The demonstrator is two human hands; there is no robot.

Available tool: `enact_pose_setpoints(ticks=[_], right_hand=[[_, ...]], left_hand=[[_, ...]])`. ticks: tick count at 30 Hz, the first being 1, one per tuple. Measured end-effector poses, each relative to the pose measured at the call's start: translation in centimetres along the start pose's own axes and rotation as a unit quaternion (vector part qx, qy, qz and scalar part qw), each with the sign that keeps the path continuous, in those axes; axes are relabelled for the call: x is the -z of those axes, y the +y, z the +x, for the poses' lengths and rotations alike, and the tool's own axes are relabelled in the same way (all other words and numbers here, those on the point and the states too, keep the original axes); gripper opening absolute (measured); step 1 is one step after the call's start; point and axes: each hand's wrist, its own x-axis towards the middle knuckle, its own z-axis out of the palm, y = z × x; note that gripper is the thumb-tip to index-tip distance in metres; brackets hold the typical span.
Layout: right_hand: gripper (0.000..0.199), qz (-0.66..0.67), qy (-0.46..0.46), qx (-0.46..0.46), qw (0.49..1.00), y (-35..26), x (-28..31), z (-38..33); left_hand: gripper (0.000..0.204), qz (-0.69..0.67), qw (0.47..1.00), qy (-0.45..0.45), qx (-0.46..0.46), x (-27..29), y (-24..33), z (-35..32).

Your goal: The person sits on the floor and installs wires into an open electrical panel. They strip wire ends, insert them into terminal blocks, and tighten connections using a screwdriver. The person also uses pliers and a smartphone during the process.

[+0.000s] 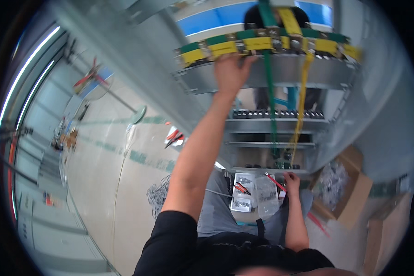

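Note:
My left hand [231,73] reaches up to a green-and-yellow bar [257,43] fitted with metal clamps along the frame's upper crosspiece. Its fingers bend against the bar's lower edge, tips hidden and blurred, with the thumb to the right. A green strap [269,87] and a yellow strap [302,92] hang from that bar toward the lower rails. My right hand [291,181] is low by my lap, fingers pinched together; whatever they hold, if anything, is not clear. Beside it lies a red strip [276,182] with a pale tip, over a clear plastic bag [266,195].
A white parts tray [242,206] carries red-handled pliers [241,188]. At right stands an open cardboard box [351,202] of clear plastic bags. Coiled grey cable [157,195] and red-handled tools [174,136] lie left. A stand fan [92,76] is farther off; a person [253,18] is beyond the frame.

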Motion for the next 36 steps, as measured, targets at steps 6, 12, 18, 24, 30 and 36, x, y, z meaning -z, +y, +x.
enact_pose_setpoints(ticks=[6,12,18,24,30,36], right_hand=[[0.027,0.024,-0.009,-0.015,1.000,-2.9,-1.2,-1.2],[0.034,-0.029,0.038,-0.017,0.999,-3.8,-1.3,-1.0],[0.035,-0.025,0.034,-0.007,0.999,-3.5,-1.2,-1.0],[0.031,-0.027,0.027,-0.032,0.999,-3.8,-1.0,-1.1],[0.029,0.013,0.010,-0.031,0.999,-3.5,-0.8,-1.2],[0.031,0.007,0.019,-0.020,1.000,-4.1,-0.6,-1.3]], left_hand=[[0.033,-0.059,0.998,-0.017,-0.011,0.6,-1.1,-0.2],[0.039,-0.110,0.989,-0.085,0.057,1.4,-1.4,0.4],[0.040,-0.098,0.988,-0.089,0.080,1.2,-1.1,0.4],[0.033,-0.067,0.997,-0.043,0.011,0.9,-0.5,0.4],[0.033,-0.043,0.997,-0.058,0.031,0.6,-1.1,-0.5],[0.032,-0.041,0.998,-0.051,0.003,1.0,-1.7,0.0]])
